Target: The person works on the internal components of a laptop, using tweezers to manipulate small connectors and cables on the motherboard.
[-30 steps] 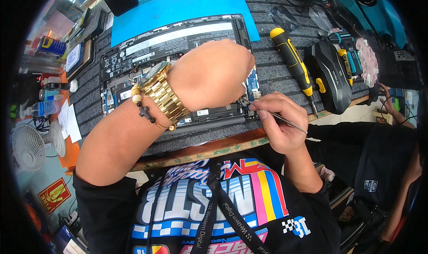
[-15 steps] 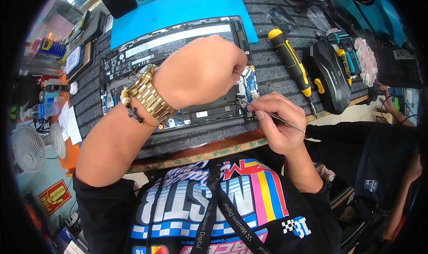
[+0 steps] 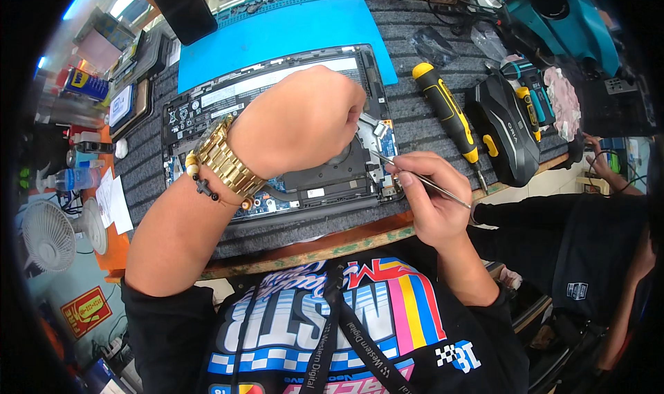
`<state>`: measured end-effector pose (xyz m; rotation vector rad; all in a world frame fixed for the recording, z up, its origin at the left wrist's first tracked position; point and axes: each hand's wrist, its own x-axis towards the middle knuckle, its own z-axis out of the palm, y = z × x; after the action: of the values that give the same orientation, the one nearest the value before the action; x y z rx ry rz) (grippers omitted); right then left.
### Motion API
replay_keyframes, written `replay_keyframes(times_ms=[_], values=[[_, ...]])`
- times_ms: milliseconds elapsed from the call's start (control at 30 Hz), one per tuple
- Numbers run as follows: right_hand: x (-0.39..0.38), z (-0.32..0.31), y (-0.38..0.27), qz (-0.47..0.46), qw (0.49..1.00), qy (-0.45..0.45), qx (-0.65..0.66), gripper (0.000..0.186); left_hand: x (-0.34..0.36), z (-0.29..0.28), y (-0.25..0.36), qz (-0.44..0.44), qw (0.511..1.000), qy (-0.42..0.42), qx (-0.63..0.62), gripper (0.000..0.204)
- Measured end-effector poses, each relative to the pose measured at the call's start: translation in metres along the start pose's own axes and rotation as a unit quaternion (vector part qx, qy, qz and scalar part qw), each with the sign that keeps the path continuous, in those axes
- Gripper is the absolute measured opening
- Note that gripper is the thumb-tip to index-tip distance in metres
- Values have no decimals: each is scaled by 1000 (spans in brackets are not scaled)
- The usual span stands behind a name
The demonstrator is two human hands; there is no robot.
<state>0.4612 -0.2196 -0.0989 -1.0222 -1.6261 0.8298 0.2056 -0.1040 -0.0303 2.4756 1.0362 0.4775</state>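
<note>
An opened laptop base [image 3: 325,180] lies in front of me, its black battery [image 3: 187,110], blue circuit boards and fan area exposed. My left hand [image 3: 304,121] is curled over its middle, closed, knuckles up. Its fingertips are mostly hidden, so what they pinch cannot be made out; a slim metallic piece shows just beside them. At the laptop's right edge, my right hand [image 3: 436,197] is closed on metal tweezers [image 3: 443,190], which slant toward the small board [image 3: 388,145] on that side. The tweezers' points are near the fan's edge.
A ribbed grey mat [image 3: 415,104] covers the bench, with a blue work mat [image 3: 290,34] behind the laptop. To the right lie a yellow-black screwdriver [image 3: 446,110], a black case [image 3: 505,131] and a teal power tool [image 3: 529,83]. A fan [image 3: 48,233] stands left. Another person [image 3: 588,256] is at right.
The view has shifted, so the laptop appears lower. My left hand has drawn slightly left over it, uncovering more of the right-hand board. The tweezers stay in my right hand by the right edge.
</note>
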Motion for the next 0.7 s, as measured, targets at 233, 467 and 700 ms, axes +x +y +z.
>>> replay_keyframes(times_ms=[233,467,700], values=[[5,10,-4,9,1000,10,-13,17,3,1,0,4,1000,-5,10,11],[5,12,-6,11,999,2,-38,17,12,14,4,27,997,14,67,7],[6,15,-6,14,999,17,-37,18,16,15,6,13,996,-19,90,9]])
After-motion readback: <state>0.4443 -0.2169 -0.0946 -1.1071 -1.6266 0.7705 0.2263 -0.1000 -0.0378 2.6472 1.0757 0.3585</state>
